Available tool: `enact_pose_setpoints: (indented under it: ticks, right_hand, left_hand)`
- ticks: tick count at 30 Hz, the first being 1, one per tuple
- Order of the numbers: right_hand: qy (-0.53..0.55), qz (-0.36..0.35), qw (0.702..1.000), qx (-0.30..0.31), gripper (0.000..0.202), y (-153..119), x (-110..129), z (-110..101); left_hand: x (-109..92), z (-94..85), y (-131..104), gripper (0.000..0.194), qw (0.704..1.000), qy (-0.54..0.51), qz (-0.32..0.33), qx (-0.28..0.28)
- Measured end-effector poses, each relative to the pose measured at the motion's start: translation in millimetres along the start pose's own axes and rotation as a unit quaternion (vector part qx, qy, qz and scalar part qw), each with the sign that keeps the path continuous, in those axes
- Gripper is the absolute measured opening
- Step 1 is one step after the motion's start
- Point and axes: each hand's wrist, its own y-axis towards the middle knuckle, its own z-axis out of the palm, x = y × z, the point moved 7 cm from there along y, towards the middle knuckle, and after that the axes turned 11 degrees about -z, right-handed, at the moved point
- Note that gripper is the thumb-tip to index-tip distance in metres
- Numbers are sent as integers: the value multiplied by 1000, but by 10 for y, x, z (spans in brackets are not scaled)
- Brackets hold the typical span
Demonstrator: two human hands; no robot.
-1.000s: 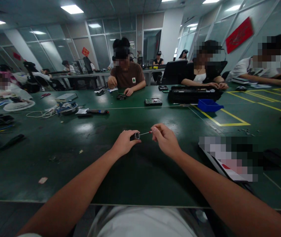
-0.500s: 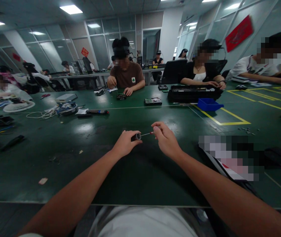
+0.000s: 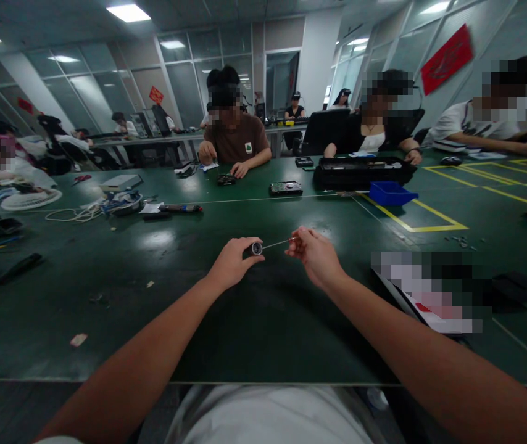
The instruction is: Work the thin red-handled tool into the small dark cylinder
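Note:
My left hand (image 3: pixel 236 262) is closed round a small dark cylindrical part (image 3: pixel 257 248), whose round end with a pale ring faces me. In my right hand (image 3: pixel 312 253) I grip a thin screwdriver (image 3: pixel 276 244) by its handle, fingers wrapped about it. Its metal shaft points left, and the tip reaches the edge of the cylindrical part; whether it sits inside a screw there is too small to tell. Both hands are above the green table (image 3: pixel 273 333). Most of the screwdriver's handle is hidden by my fingers.
Ahead lie a hard drive (image 3: pixel 286 188), a blue bin (image 3: pixel 392 193) and a long black casing (image 3: pixel 363 172). An electric screwdriver (image 3: pixel 180 208) and tangled cables (image 3: pixel 122 202) are at left. Loose screws (image 3: pixel 464 240) and a blurred-out flat device (image 3: pixel 425 296) lie right. Co-workers sit opposite.
My right hand has turned and its fingers curl more round the screwdriver, whose shaft now slants more. The left hand has shifted slightly up. The co-worker at the black casing has moved their hands apart.

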Motion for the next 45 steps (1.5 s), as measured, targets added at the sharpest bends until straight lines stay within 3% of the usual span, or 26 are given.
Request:
enact_pose_setpoints:
  ticks: [8, 17, 22, 26, 33, 39, 45]
  right_hand:
    - [-107, -101, 989, 10, 34, -59, 153, 65]
    - [-251, -136, 956, 68, 37, -115, 308, 124]
    - [-202, -161, 962, 85, 21, -134, 308, 156]
    - [-259, -154, 948, 99, 30, -129, 273, 160]
    - [-124, -115, 984, 48, 26, -56, 154, 115]
    - [19, 61, 998, -9, 26, 35, -190, -39]
    - [-14, -10, 999, -34, 20, 46, -75, -74]
  left_hand:
    - [9, 27, -11, 33, 1000, 9, -13, 11]
    - [-16, -4, -22, 34, 999, 17, -27, 8]
    - [-6, 29, -26, 36, 999, 38, -11, 21]
    - [19, 64, -22, 37, 998, 47, -17, 30]
    - [20, 47, -14, 36, 999, 33, -25, 12]
    - [-43, 35, 7, 37, 998, 59, 18, 10]
    - [29, 62, 36, 38, 997, 78, 7, 12]
